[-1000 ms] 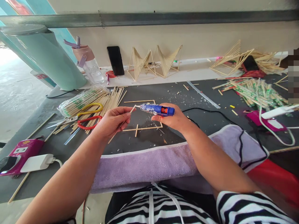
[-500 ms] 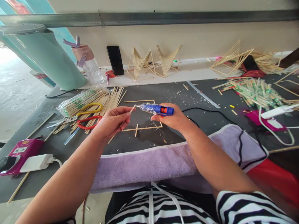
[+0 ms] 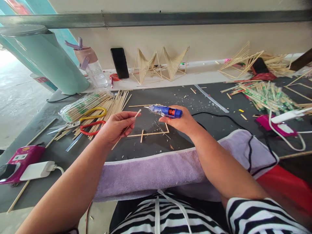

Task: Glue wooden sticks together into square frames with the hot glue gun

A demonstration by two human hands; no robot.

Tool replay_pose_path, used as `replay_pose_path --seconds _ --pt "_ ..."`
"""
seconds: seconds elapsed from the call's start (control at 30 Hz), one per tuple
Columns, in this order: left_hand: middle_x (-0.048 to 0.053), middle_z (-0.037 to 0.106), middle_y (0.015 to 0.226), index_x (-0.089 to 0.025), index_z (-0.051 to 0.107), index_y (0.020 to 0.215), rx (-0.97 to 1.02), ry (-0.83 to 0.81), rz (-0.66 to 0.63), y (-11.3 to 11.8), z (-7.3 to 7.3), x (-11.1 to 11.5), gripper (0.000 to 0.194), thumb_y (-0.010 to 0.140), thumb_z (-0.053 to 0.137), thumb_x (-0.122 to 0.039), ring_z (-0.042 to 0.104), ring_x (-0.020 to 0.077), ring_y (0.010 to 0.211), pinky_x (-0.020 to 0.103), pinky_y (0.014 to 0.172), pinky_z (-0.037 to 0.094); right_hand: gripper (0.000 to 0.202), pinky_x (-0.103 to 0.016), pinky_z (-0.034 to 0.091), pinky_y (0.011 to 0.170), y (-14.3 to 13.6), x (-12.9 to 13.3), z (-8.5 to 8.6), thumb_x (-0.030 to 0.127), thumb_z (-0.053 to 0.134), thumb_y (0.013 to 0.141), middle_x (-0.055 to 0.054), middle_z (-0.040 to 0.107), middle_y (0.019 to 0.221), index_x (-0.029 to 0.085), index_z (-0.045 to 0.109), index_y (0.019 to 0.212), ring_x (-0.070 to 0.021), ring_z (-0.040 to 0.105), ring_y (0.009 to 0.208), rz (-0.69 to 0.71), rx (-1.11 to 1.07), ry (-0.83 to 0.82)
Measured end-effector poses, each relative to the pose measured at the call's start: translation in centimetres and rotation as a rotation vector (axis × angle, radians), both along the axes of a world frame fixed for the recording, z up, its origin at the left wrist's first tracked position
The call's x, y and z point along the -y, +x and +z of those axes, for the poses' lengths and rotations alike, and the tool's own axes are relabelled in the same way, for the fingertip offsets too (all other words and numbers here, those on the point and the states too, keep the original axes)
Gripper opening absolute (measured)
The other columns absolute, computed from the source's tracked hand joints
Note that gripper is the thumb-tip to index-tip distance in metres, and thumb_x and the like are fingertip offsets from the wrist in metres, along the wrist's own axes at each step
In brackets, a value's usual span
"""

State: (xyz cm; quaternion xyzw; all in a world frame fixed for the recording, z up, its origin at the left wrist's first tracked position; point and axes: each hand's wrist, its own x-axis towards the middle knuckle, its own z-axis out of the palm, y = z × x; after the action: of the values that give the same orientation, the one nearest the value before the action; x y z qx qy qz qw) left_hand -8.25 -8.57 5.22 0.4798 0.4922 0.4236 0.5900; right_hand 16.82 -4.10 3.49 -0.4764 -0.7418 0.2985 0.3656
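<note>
A thin wooden stick (image 3: 138,113) is pinched in my left hand (image 3: 120,126), its tip pointing up and to the right. My right hand (image 3: 181,122) is wrapped round a blue glue gun (image 3: 162,110), whose nozzle points left and stands apart from the stick's tip. Below and between the hands, a frame of joined sticks (image 3: 156,133) lies on the dark table, partly covered by the right hand and the gun. A short stick (image 3: 141,136) crosses its lower side.
Scissors (image 3: 92,127) lie on loose sticks (image 3: 117,105) at the left. Stick models (image 3: 146,65) and a phone (image 3: 119,63) stand at the back. A black cord (image 3: 226,116) runs right, above a purple towel (image 3: 156,175). Wrapped sticks (image 3: 270,96) lie at the right.
The glue gun's nozzle has moved up and away from the tip of the stick, and the gun has tilted slightly. My left hand has barely moved and still holds the stick.
</note>
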Motion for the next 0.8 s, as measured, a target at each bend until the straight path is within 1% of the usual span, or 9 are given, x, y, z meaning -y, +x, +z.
replay_pose_path --seconds 0.13,0.3,0.4,0.5,0.57,0.6,0.67,0.73,0.8 --pt "-0.002 0.055 0.065 -0.015 0.069 0.107 -0.013 -0.001 0.009 0.1 0.0 0.1 0.036 0.074 0.073 -0.03 0.042 0.003 0.042 0.014 0.034 0.025 0.034 -0.028 0.041 0.058 0.0 0.1 0.1 0.049 0.078 0.062 0.002 0.059 0.062 0.019 0.062 0.068 -0.0135 0.051 0.058 0.011 -0.084 -0.056" --pt "-0.002 0.055 0.064 -0.014 0.069 0.107 -0.011 -0.014 -0.005 0.0 0.0 0.2 0.035 0.075 0.072 -0.028 0.043 0.0029 0.041 0.013 0.034 0.025 0.036 -0.03 0.042 0.061 -0.2 0.2 0.0 0.051 0.077 0.063 0.001 0.06 0.065 0.018 0.062 0.07 -0.0144 0.052 0.062 0.08 -0.063 -0.107" --pt "-0.001 0.055 0.063 -0.015 0.07 0.105 0.011 -0.018 -0.049 -0.2 0.1 0.2 0.032 0.075 0.072 -0.027 0.043 0.0031 0.041 0.013 0.034 0.026 0.038 -0.03 0.042 0.061 -0.1 -0.1 -0.1 0.053 0.075 0.066 0.0 0.059 0.066 0.019 0.06 0.07 -0.0153 0.053 0.064 0.063 -0.004 -0.053" --pt "-0.001 0.056 0.061 -0.016 0.071 0.103 0.078 -0.031 -0.105 -0.7 0.5 0.1 0.029 0.075 0.072 -0.025 0.04 0.0028 0.039 0.013 0.033 0.026 0.034 -0.031 0.042 0.067 0.7 -0.7 -0.1 0.052 0.07 0.073 -0.002 0.06 0.075 0.019 0.058 0.073 -0.0183 0.056 0.072 -0.035 0.187 0.122" --pt "-0.001 0.056 0.061 -0.017 0.071 0.102 0.123 -0.039 -0.099 -1.1 0.7 -0.1 0.03 0.074 0.073 -0.024 0.039 0.0027 0.038 0.013 0.032 0.024 0.031 -0.034 0.044 0.072 1.8 -1.4 -0.2 0.048 0.068 0.076 -0.007 0.061 0.089 0.019 0.06 0.082 -0.0226 0.059 0.082 -0.153 0.377 0.188" --pt "-0.001 0.056 0.061 -0.017 0.071 0.103 0.138 -0.041 -0.084 -1.4 0.8 -0.2 0.03 0.073 0.073 -0.023 0.04 0.0028 0.038 0.012 0.032 0.024 0.032 -0.036 0.045 0.074 2.5 -1.9 -0.3 0.046 0.068 0.076 -0.01 0.06 0.098 0.018 0.061 0.09 -0.025 0.06 0.087 -0.225 0.463 0.175" --pt "-0.001 0.055 0.061 -0.016 0.07 0.104 0.154 -0.031 -0.036 -1.9 0.8 -0.6 0.032 0.073 0.073 -0.024 0.04 0.0029 0.039 0.012 0.031 0.022 0.043 -0.04 0.047 0.076 4.0 -3.0 -0.9 0.042 0.07 0.074 -0.016 0.056 0.112 0.015 0.059 0.106 -0.0288 0.061 0.092 -0.355 0.599 0.061" --pt "-0.002 0.054 0.061 -0.016 0.069 0.105 0.147 -0.019 0.013 -2.3 0.8 -1.0 0.034 0.073 0.073 -0.024 0.04 0.003 0.039 0.011 0.03 0.021 0.051 -0.042 0.048 0.081 5.4 -4.2 -1.7 0.038 0.07 0.074 -0.019 0.053 0.118 0.014 0.056 0.117 -0.0303 0.061 0.097 -0.414 0.673 -0.061" --pt "-0.002 0.054 0.061 -0.015 0.068 0.105 0.13 -0.009 0.051 -2.7 0.8 -1.3 0.035 0.072 0.073 -0.023 0.04 0.0033 0.039 0.012 0.03 0.021 0.057 -0.042 0.047 0.087 6.6 -5.2 -2.5 0.035 0.072 0.072 -0.02 0.052 0.122 0.013 0.056 0.123 -0.032 0.058 0.106 -0.449 0.727 -0.142"
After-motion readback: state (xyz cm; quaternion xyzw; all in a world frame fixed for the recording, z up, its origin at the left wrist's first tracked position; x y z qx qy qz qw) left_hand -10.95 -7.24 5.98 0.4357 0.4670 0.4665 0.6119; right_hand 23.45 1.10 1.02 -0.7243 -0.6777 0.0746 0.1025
